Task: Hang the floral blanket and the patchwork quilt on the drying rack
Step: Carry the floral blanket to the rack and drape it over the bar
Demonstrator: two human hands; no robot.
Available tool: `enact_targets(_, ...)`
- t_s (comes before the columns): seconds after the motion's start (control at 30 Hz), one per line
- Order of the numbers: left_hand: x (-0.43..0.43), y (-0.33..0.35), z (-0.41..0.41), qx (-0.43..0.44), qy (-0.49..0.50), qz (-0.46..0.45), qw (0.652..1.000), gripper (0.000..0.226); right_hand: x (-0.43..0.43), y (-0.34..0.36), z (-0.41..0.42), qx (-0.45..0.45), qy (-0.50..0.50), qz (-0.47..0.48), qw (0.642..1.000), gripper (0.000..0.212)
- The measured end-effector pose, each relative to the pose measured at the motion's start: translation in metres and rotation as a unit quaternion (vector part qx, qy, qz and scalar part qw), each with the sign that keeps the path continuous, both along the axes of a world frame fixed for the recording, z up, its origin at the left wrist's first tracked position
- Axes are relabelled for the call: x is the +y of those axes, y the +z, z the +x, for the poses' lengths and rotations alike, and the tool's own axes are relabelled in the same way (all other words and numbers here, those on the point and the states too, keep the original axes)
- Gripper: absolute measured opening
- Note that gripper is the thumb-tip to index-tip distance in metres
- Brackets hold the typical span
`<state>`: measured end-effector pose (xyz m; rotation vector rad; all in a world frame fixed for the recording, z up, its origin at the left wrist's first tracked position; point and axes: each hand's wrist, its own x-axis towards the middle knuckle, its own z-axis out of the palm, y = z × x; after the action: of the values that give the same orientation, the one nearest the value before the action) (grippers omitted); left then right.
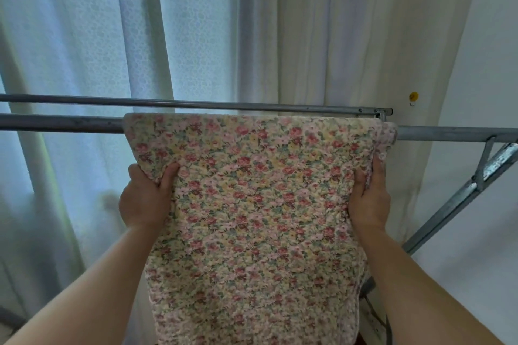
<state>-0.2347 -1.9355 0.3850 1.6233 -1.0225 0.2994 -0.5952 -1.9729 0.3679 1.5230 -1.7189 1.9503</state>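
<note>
Floral blanket point(252, 204) draped over the near rail point(56, 123) of the drying rack, top fold lying along the rail, the visible panel hanging down toward the viewer. Long axis of the hanging part runs top to bottom; the fold runs left to right, parallel with the rail. Blanket sits toward the right end of the rail, bare metal showing to its left and a shorter stretch to its right. Left hand point(145, 199) grips the blanket's left edge a little below the fold, thumb on the near face, fingers wrapped behind the cloth; grip clenched on the blanket. Right hand point(370, 199) holds the right edge at about the same height, thumb on the near face, fingers reaching up along the doubled edge; grip likewise closed on the blanket. The cloth spans between the two hands, the fold above both, the loose lower end falling below the wrists and out of frame at the bottom. Far rail point(168, 102) runs parallel behind, bare. Slanted brace point(462, 196) of the rack drops away at right. Sheer curtain point(84, 36) behind at left, cream curtain point(336, 36) behind at right. Patchwork quilt not in view.
</note>
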Motion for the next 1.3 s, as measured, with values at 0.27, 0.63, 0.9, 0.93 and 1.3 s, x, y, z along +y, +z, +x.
enact_targets(0.27, 0.006, -0.041, -0.01, 0.001, -0.004, 0.078, 0.997, 0.077, 0.003, -0.031, -0.011, 0.024, 0.0, 0.081, 0.996, 0.048)
enact_targets(0.63, 0.012, -0.057, -0.008, -0.032, -0.013, 0.141, 0.989, 0.078, 0.015, -0.047, -0.022, 0.047, 0.026, 0.161, 0.985, 0.043)
enact_targets(0.9, 0.002, 0.064, -0.019, 0.261, -0.057, -0.088, 0.96, 0.076, 0.013, 0.066, -0.007, -0.103, 0.069, 0.002, 0.992, 0.044)
enact_targets(0.93, 0.0, 0.074, -0.019, 0.269, -0.051, -0.097, 0.957, 0.075, 0.01, 0.079, -0.005, -0.142, 0.064, 0.006, 0.988, 0.046)
enact_targets(1.3, 0.008, 0.045, -0.018, 0.149, -0.009, -0.022, 0.989, 0.068, 0.001, 0.054, -0.018, -0.027, 0.014, 0.028, 0.999, 0.031)
